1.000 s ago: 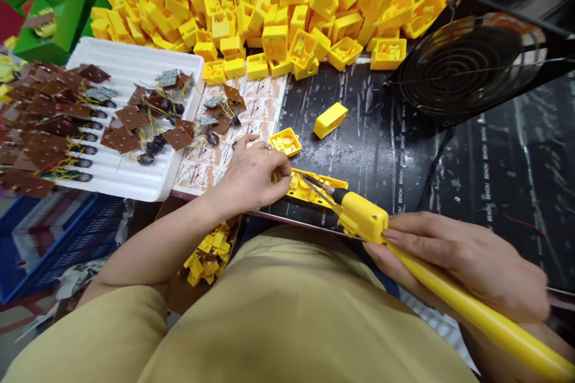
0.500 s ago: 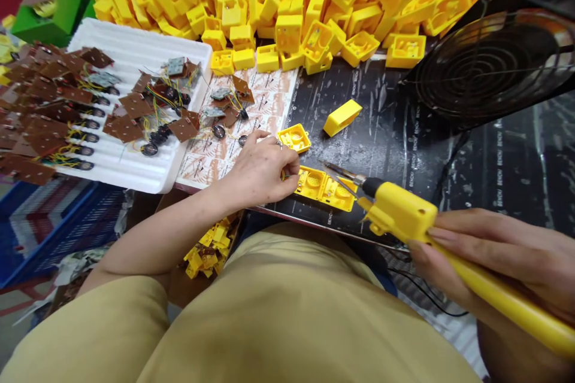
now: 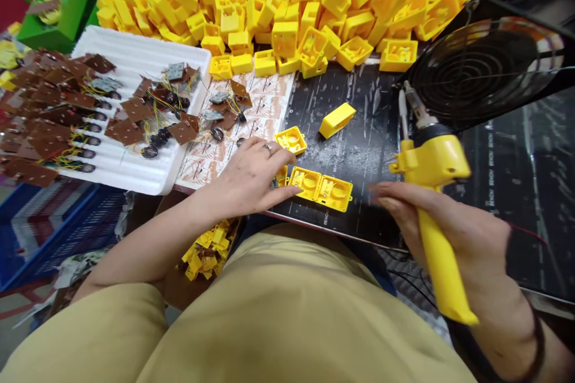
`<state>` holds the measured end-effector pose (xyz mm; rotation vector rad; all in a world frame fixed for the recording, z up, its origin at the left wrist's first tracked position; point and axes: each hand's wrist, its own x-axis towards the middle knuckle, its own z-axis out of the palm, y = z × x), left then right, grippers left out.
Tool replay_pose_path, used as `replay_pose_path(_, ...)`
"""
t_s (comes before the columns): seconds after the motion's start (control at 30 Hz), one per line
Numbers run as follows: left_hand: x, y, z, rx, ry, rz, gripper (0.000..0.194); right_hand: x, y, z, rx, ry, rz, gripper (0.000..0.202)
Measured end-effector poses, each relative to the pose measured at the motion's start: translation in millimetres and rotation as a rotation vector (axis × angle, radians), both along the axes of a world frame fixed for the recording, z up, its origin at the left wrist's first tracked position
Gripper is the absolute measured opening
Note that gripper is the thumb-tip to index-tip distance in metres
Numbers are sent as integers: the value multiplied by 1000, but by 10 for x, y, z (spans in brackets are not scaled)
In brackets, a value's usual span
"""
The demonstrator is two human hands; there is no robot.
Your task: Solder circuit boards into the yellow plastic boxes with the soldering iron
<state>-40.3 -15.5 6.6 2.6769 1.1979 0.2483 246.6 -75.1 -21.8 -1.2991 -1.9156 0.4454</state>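
Note:
My left hand curls over a yellow plastic case half at the left end of a short row, its thumb and fingers around the case, which is mostly hidden. Beside the thumb, two open yellow case halves lie joined in line. Another open case half sits just beyond the fingers. On the right, my right hand grips a yellow soldering gun by its handle. The gun's metal tip and thin feed tube point up and away, near the fan; my fingertips are blurred.
A large heap of yellow cases covers the back. At left, a white foam tray bears brown circuit boards with wires and small speakers. A black fan stands at right. One yellow case lies alone on the black tabletop.
The soldering gun has swung from pointing left at the cases to pointing up toward the fan, away from them. My left thumb and fingers have spread a little apart over the case row.

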Motion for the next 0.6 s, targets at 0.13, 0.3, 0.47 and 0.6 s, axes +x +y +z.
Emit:
replay_pose_path(0.13,-127,-127,-133,157,54,-110,56,-65,78,-195,85,-64,175,49)
replay_pose_path(0.3,-167,-188,-248,148,-26,-95,41,-246,100,-336,134,-132,228,45)
replay_pose_path(0.47,-791,-318,403,-104,-141,-81,41,-338,147,-314,202,-136,193,46)
replay_pose_path(0.6,-1117,-383,754,-188,72,-110,44,-372,160,-333,227,-130,198,49)
